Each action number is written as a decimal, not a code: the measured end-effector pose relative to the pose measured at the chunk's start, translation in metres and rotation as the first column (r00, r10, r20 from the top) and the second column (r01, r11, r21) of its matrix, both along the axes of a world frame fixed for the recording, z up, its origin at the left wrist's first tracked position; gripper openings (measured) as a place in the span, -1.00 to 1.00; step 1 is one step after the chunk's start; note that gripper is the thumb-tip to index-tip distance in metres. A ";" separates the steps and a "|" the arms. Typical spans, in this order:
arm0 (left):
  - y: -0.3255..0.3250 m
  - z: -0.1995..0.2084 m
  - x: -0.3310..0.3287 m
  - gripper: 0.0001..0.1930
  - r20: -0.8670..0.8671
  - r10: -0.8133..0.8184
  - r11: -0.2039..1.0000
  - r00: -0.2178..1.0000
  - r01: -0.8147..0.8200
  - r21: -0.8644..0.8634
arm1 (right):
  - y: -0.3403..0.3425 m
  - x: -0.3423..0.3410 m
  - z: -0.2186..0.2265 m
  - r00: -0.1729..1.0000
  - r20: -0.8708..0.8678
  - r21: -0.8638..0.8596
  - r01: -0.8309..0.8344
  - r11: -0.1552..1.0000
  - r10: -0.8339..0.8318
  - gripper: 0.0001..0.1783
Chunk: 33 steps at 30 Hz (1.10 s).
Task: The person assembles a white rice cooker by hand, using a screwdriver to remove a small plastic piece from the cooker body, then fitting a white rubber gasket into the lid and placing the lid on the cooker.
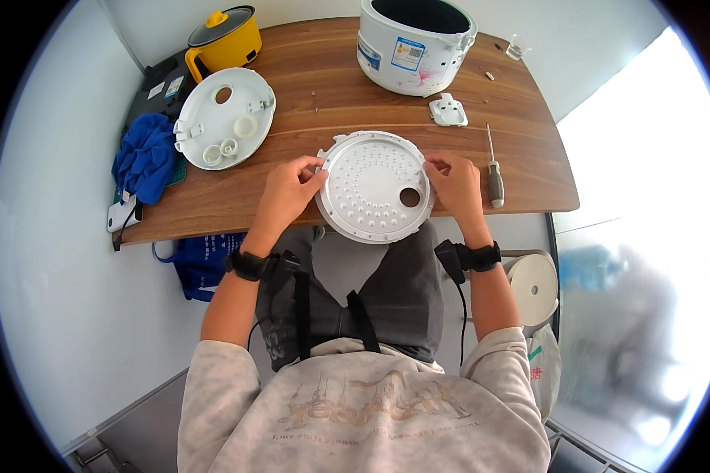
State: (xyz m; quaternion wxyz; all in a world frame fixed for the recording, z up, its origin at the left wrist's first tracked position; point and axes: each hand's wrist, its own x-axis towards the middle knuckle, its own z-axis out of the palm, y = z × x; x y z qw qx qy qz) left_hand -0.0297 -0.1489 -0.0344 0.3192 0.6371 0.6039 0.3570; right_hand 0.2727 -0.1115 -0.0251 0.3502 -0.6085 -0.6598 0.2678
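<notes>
A round white inner lid (pixel 363 185), dimpled all over and with one dark round hole at its lower right, lies between my hands at the table's front edge. Its near part reaches out over my lap. The fingers of my left hand (pixel 293 188) pinch its left rim. On the opposite rim, my right hand (pixel 459 188) grips with thumb and fingers. Beyond the left hand lies a white outer lid (pixel 241 146), inner side up, with small round plastic pieces (pixel 227 148) in it. A grey-handled screwdriver (pixel 495 181) rests right of my right hand.
A white rice cooker body (pixel 414 59) stands open at the back. Near it lies a small white plastic bracket (pixel 448 110). At the far left are a yellow electric pot (pixel 227 41) and a blue cloth (pixel 146 158). A small clear cup (pixel 516 49) sits at the back right.
</notes>
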 end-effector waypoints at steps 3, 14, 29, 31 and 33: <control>0.000 -0.001 -0.001 -0.70 -0.009 0.017 1.000 1.000 -0.017 0.014 | 0.002 -0.003 -0.002 0.999 0.035 0.069 -0.015 0.998 0.013 -0.74; 0.003 -0.020 -0.006 -0.73 0.144 0.071 0.996 0.987 -0.077 0.037 | 0.005 -0.014 -0.005 0.990 0.102 0.239 -0.116 0.964 0.094 -0.76; 0.005 -0.025 -0.026 -0.75 0.237 -0.077 0.995 0.969 0.091 -0.050 | -0.001 -0.020 -0.009 0.973 0.187 0.276 -0.186 0.943 0.137 -0.65; 0.005 -0.024 -0.026 -0.75 0.266 -0.093 0.993 0.959 0.110 -0.048 | -0.003 -0.018 -0.012 0.972 0.187 0.287 -0.190 0.939 0.139 -0.63; 0.004 -0.019 -0.023 -0.74 0.219 -0.074 0.994 0.973 0.089 -0.059 | -0.006 -0.018 -0.009 0.976 0.163 0.256 -0.186 0.949 0.147 -0.62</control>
